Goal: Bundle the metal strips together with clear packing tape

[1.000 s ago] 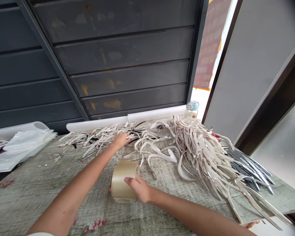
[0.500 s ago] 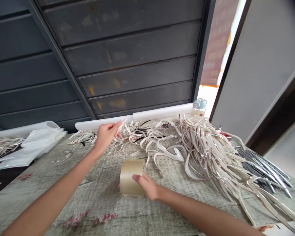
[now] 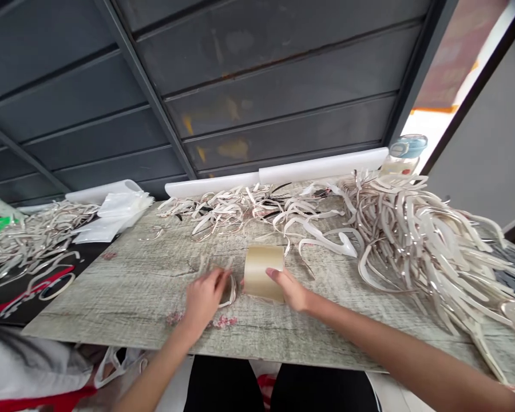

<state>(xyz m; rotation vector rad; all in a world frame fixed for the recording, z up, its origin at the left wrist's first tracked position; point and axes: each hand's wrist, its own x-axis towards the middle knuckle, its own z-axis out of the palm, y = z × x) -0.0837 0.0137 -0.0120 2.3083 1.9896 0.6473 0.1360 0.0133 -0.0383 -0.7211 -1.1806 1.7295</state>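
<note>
My right hand [image 3: 294, 290] grips a wide roll of clear yellowish packing tape [image 3: 260, 272] by its right side, thumb across the outer face. Just left of the roll, my left hand [image 3: 206, 297] is low over the table, fingers pinched around a thin curled white strip [image 3: 232, 290] that loops down beside the tape. Behind both hands lies a loose tangle of white and silvery strips [image 3: 236, 209]. A large bundle of similar strips [image 3: 416, 240] is heaped to the right.
White rolled sheets [image 3: 321, 165] lie along the back by the dark panelled wall. A lidded jar [image 3: 405, 153] stands at the back right. White plastic bags [image 3: 118, 212] and another heap of strips [image 3: 47, 229] are on the left. The wood-patterned tabletop [image 3: 133, 286] ends near my legs.
My left hand has come back from the far strips toward me, bringing a strip down beside the tape roll. My right hand still holds the roll. The view has tilted down and turned left.
</note>
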